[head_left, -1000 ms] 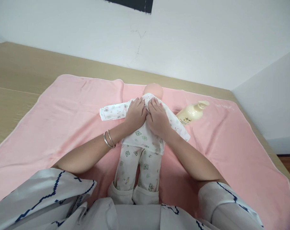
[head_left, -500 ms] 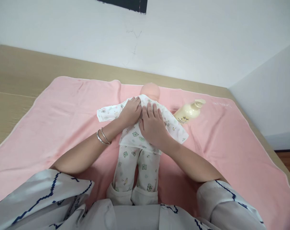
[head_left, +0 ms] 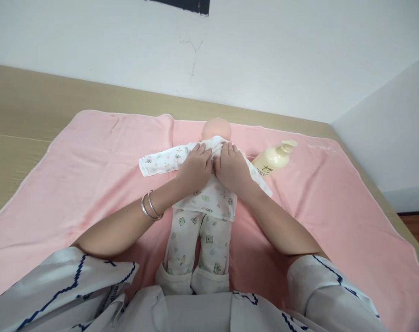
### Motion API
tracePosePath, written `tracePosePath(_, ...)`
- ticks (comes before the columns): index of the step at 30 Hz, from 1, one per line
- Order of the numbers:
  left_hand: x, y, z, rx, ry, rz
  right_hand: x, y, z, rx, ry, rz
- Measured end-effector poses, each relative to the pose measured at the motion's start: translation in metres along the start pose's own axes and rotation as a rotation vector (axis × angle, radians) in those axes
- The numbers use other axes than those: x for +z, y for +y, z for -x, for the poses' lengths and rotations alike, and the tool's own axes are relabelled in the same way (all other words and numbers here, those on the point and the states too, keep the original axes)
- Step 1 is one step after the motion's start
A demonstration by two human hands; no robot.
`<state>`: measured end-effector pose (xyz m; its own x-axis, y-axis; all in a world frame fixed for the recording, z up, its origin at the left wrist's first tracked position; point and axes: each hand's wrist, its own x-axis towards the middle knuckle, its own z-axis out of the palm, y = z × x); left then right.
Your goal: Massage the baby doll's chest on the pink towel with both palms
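Note:
A baby doll lies on a pink towel, dressed in a white printed top and matching trousers. Both my hands rest flat on the doll's upper torso, side by side. My left hand, with two silver bangles on its wrist, presses the left half of the top, fingers stretched toward the neck. My right hand lies on the right half, its fingers likewise extended. Neither hand grips the cloth.
A cream pump bottle lies on its side on the towel, just right of the doll. The towel covers a wooden table against a white wall. My patterned sleeves fill the bottom of the view.
My right hand slid up from the doll's belly to the chest near the neck, meeting the left hand. The left hand stayed on the top.

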<state>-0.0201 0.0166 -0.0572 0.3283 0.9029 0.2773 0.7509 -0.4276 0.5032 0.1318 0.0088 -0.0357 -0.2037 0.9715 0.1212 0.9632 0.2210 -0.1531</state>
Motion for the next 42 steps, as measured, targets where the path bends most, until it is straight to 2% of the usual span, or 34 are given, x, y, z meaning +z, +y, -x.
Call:
tracePosePath(4,-0.002,-0.014,-0.017,0.016,-0.061,-0.026,-0.004,-0.02,0.027,-0.099,0.008,0.053)
tracePosePath(7,0.002,-0.022,-0.023,-0.018,-0.053,-0.024,-0.004,-0.027,0.034,-0.106,0.005,0.033)
tracePosePath(12,0.016,-0.027,-0.019,-0.074,0.08,0.065,-0.01,-0.015,0.015,-0.097,-0.052,-0.082)
tracePosePath(16,0.02,-0.028,-0.016,-0.113,0.138,0.128,-0.009,0.0,-0.007,-0.057,-0.085,-0.181)
tracePosePath(20,0.021,-0.028,-0.015,-0.131,0.15,0.143,0.003,0.008,-0.017,0.013,-0.016,-0.185)
tracePosePath(25,0.023,-0.031,-0.015,-0.126,0.167,0.135,0.012,0.009,-0.015,0.001,0.038,-0.173)
tracePosePath(30,0.021,-0.028,-0.017,-0.127,0.133,0.101,0.007,0.006,-0.013,0.012,0.013,-0.142)
tracePosePath(37,0.013,-0.006,-0.008,-0.104,0.04,0.109,0.0,0.01,-0.014,-0.027,-0.049,-0.088)
tracePosePath(42,0.001,-0.015,-0.017,-0.081,0.033,0.14,-0.004,-0.01,0.012,-0.076,-0.058,-0.021)
